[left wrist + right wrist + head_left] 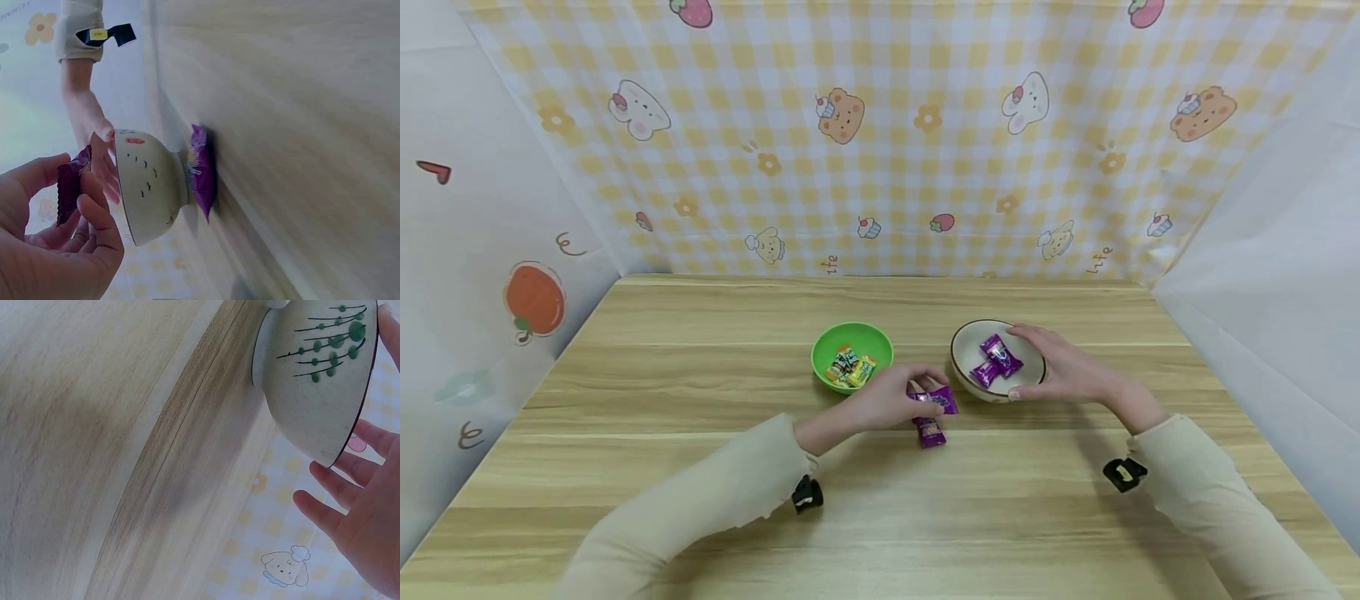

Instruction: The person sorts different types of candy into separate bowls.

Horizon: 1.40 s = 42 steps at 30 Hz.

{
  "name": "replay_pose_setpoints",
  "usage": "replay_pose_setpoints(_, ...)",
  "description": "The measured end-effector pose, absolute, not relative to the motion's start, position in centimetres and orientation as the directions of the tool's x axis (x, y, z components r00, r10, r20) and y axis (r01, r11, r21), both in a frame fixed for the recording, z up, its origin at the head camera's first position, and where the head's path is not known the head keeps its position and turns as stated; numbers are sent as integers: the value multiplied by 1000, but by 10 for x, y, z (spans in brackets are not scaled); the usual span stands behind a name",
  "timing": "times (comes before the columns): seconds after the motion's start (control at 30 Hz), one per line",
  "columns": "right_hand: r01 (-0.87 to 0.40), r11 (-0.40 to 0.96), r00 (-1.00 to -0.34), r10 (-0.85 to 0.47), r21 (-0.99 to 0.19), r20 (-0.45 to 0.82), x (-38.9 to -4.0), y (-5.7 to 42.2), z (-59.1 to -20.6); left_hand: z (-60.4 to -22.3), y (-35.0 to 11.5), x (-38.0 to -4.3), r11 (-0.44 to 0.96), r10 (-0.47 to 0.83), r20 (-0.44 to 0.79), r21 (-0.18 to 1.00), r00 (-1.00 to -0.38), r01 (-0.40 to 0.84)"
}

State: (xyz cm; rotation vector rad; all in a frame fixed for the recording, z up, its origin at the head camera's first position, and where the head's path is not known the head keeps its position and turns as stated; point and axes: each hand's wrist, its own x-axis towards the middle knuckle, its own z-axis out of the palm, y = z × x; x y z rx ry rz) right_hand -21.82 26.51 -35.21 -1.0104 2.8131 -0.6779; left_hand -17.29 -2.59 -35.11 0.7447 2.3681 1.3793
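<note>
My left hand [891, 398] pinches a purple wrapped candy [74, 181] between thumb and fingers, just left of the white bowl. Below that hand, another purple candy [931, 433] lies on the table, partly covered from above. The white bowl [319, 381] has a dark rim and green painted sprigs, and stands upright. Inside it rest purple candies [1000, 357]. My right hand [1063, 367] touches the bowl's right rim, thumb at the near side and fingers at the far side. Its fingers look fairly straight in the right wrist view.
A green bowl [852, 333] stands to the left of the white one, holding several yellow and orange wrapped candies [853, 367]. Both bowls are on a wood-grain table [700, 358]. Behind the table hangs a yellow checked curtain [880, 167] with cartoon prints.
</note>
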Motion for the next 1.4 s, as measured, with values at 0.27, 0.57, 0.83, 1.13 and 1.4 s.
replay_pose_setpoints(0.27, -579, 689, -785, -616, -435, 67, -219, 265, -353, -346, -13, -181, 403, 539, -9, 881, -842, 249)
replay_pose_setpoints(0.57, -577, 691, -786, -614, -436, 66, -220, 265, -353, -350, 5, -196, 403, 493, -49, 898, -868, 178)
replay_pose_setpoints(0.83, -584, 690, -783, -618, -427, 73, -219, 265, -354, -347, 16, -204, 373, 463, -49, 916, -885, 145)
replay_pose_setpoints(1.13, -596, 680, -774, -628, -428, 82, -219, 266, -355, -342, 33, -210, 354, 434, -31, 925, -901, 138)
replay_pose_setpoints(1.4, -592, 679, -776, -626, -434, 79, -219, 266, -354, -340, 45, -213, 344, 421, -9, 927, -907, 150)
